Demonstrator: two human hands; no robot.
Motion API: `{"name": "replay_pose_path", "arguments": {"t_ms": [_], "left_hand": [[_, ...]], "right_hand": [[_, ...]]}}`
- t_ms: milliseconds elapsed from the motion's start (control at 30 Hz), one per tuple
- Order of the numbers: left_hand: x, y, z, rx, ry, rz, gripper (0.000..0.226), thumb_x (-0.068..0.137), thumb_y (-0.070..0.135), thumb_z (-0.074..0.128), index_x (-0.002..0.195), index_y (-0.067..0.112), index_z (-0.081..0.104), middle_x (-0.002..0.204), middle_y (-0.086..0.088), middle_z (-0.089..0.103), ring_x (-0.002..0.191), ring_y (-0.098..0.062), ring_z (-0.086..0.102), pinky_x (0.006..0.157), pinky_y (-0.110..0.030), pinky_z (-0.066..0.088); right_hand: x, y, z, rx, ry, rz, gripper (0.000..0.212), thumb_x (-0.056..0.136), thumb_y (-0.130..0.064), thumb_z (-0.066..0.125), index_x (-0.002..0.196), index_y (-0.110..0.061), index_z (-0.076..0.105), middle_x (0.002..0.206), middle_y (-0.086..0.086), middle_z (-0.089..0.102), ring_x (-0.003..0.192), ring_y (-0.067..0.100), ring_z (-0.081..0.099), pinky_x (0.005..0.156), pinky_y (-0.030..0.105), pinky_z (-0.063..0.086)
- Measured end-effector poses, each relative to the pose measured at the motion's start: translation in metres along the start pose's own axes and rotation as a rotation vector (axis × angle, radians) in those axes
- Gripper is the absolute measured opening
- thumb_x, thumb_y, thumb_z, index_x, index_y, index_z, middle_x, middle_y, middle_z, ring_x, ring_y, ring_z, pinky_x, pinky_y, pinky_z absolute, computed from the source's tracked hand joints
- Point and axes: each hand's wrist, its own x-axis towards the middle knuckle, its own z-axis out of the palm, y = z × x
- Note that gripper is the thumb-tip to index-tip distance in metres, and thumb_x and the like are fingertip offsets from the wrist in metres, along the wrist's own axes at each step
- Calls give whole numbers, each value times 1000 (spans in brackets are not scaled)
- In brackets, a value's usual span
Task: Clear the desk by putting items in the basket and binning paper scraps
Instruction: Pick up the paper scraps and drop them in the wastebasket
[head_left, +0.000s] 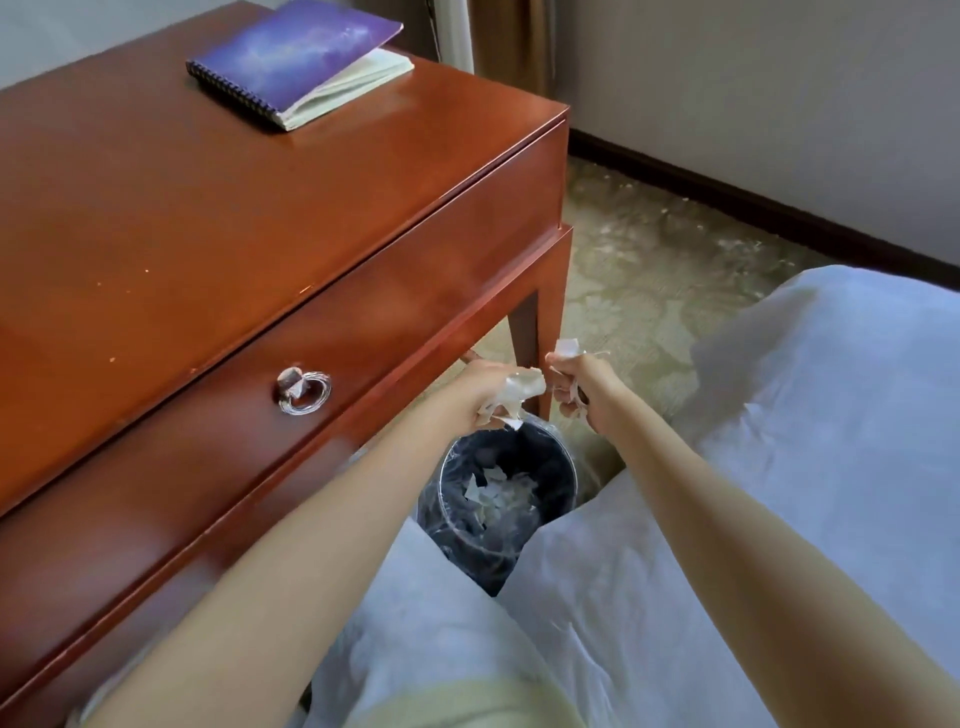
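Note:
Both my hands are held out over a dark round bin (558, 470) lined with clear plastic, which stands on the floor by the desk's leg. My left hand (480, 387) grips a bunch of white paper scraps (519, 392). My right hand (584, 387) holds more paper scraps (567, 348), with bits sticking out above and below the fist. Several white scraps (501, 493) lie inside the bin. A purple spiral notebook (298, 60) lies on the far part of the reddish wooden desk (182, 218).
The desk's drawer front carries a metal ring pull (304, 392). White bedding (805, 441) covers my legs and the bed at the right. Patterned carpet (649, 270) runs to a dark skirting board and a pale wall behind.

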Motion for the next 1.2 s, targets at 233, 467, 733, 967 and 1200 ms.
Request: {"name": "replay_pose_path", "arguments": {"t_ms": [233,467,733,967,1200], "left_hand": [[44,-51,0,-81,60,-195,15,90,22,58,76,23,52,62,-6,40,24,-10,17,39,-16,20],[71,-83,6,-110,50,-202,36,92,17,56,125,2,57,61,-8,40,44,-16,26,31,-8,19],[83,-107,6,-183,103,-240,36,92,27,53,61,15,39,59,-2,33,53,-15,31,50,-26,23],[89,-139,7,-262,147,-338,18,90,32,60,93,15,55,95,-9,54,88,-25,50,71,-31,43],[96,-140,13,-293,114,-368,27,93,21,56,115,6,53,108,-15,54,94,-28,51,64,-33,48]], "right_hand": [[29,51,4,-163,34,256,27,93,-6,42,69,-14,35,53,1,31,44,12,23,47,23,15],[43,73,10,-313,64,259,30,90,-4,45,62,-13,40,56,6,37,45,15,27,37,15,19],[57,89,16,-344,87,357,30,86,-8,49,60,-12,35,55,6,32,46,16,27,43,20,18],[60,97,16,-386,9,397,31,87,-18,51,60,-10,40,53,7,33,46,17,30,48,25,24],[63,101,12,-377,-21,503,24,91,-26,50,95,-3,46,61,11,39,52,21,34,48,29,29]]}}
